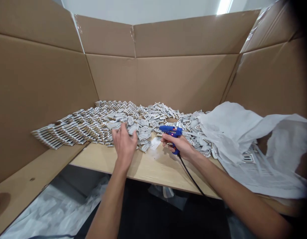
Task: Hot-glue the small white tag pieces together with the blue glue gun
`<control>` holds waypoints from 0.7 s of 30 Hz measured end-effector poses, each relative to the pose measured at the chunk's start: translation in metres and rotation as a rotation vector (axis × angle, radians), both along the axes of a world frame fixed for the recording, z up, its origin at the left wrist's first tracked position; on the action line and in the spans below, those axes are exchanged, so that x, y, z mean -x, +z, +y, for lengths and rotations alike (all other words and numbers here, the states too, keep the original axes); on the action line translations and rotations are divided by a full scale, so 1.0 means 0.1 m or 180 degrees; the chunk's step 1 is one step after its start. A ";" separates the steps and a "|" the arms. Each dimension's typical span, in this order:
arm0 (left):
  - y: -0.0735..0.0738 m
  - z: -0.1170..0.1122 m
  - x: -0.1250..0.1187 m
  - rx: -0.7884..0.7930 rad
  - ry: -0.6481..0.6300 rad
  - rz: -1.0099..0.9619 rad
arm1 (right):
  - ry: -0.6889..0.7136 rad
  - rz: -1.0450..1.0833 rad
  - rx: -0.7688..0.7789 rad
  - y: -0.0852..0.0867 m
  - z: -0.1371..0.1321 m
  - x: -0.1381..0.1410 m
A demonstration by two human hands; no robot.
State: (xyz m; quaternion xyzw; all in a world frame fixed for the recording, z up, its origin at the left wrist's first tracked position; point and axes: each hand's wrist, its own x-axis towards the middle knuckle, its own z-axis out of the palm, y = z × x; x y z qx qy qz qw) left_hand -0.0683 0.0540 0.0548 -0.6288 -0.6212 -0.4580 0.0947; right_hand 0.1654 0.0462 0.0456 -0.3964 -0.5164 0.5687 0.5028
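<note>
My right hand [180, 144] is wrapped round the handle of a blue glue gun [171, 130]. The gun's nozzle points left, a small red light glows on its body, and a black cord [190, 176] runs down from the handle. Over the front of a heap of flat white-and-grey pieces [144, 132] is my left hand [125, 142]. Its thumb and bent fingers are apart, with nothing visible between them; the fingertips are partly hidden. A white paper slip [155, 143] lies on the table between my hands.
Neat overlapping rows of similar pieces [76, 127] fill the left of the wooden table [98, 156]. White wrapping sheet [233, 129] is bunched at the right, partly covering pieces. Tall cardboard walls [183, 76] enclose the back and sides. The table's front edge lies beneath my forearms.
</note>
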 end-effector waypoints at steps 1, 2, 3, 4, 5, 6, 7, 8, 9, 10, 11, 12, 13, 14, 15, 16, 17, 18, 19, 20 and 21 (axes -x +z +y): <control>0.03 0.08 0.03 0.0101 0.0033 0.0156 | 0.0006 -0.0006 -0.0005 0.00 0.00 0.00; 0.04 0.15 0.04 0.0217 0.0053 0.0315 | 0.0017 -0.0017 -0.0013 0.00 0.01 -0.01; 0.05 0.20 0.05 0.0324 0.0084 0.0459 | 0.0026 -0.0033 -0.0031 0.00 0.01 -0.01; 0.05 0.25 0.04 0.0415 0.0132 0.0571 | 0.0019 -0.0071 -0.0054 0.00 0.01 -0.02; 0.05 0.28 0.03 0.0469 0.0206 0.0647 | -0.0020 -0.0166 -0.0082 0.00 0.02 -0.02; 0.04 0.29 0.01 0.0463 0.0294 0.0693 | -0.0086 -0.0340 -0.0126 0.00 0.02 -0.03; 0.03 0.28 -0.01 0.0401 0.0376 0.0710 | -0.0171 -0.0586 -0.0182 0.01 0.02 -0.04; 0.02 0.26 -0.04 0.0307 0.0422 0.0705 | -0.0260 -0.0892 -0.0250 0.01 0.03 -0.05; 0.00 0.22 -0.07 0.0223 0.0395 0.0692 | -0.0343 -0.1236 -0.0348 0.01 0.03 -0.06; -0.02 0.16 -0.10 0.0204 0.0265 0.0675 | -0.0450 -0.1582 -0.0480 0.01 0.04 -0.07; -0.05 0.09 -0.13 0.0286 0.0036 0.0642 | -0.0600 -0.1899 -0.0647 0.01 0.04 -0.09; -0.09 0.02 -0.16 0.0463 -0.0260 0.0590 | -0.0789 -0.2187 -0.0847 0.02 0.05 -0.11; -0.13 -0.06 -0.19 0.0694 -0.0571 0.0527 | -0.0997 -0.2461 -0.1058 0.02 0.06 -0.13; -0.18 -0.15 -0.22 0.0928 -0.0832 0.0460 | -0.1186 -0.2723 -0.1260 0.02 0.08 -0.15; -0.22 -0.22 -0.25 0.1140 -0.0985 0.0401 | -0.1326 -0.2970 -0.1418 0.02 0.09 -0.19; -0.27 -0.29 -0.28 0.1315 -0.1023 0.0358 | -0.1393 -0.3202 -0.1524 0.02 0.11 -0.22; -0.30 -0.34 -0.30 0.1449 -0.0975 0.0339 | -0.1387 -0.3420 -0.1590 0.02 0.13 -0.26; -0.33 -0.38 -0.32 0.1552 -0.0893 0.0336 | -0.1346 -0.3618 -0.1618 0.02 0.15 -0.29; -0.36 -0.41 -0.34 0.1630 -0.0823 0.0337 | -0.1284 -0.3792 -0.1621 0.02 0.16 -0.32; -0.37 -0.42 -0.36 0.1682 -0.0784 0.0338 | -0.1203 -0.3944 -0.1612 0.03 0.18 -0.34; -0.39 -0.42 -0.37 0.1705 -0.0773 0.0336 | -0.1108 -0.4079 -0.1606 0.02 0.18 -0.35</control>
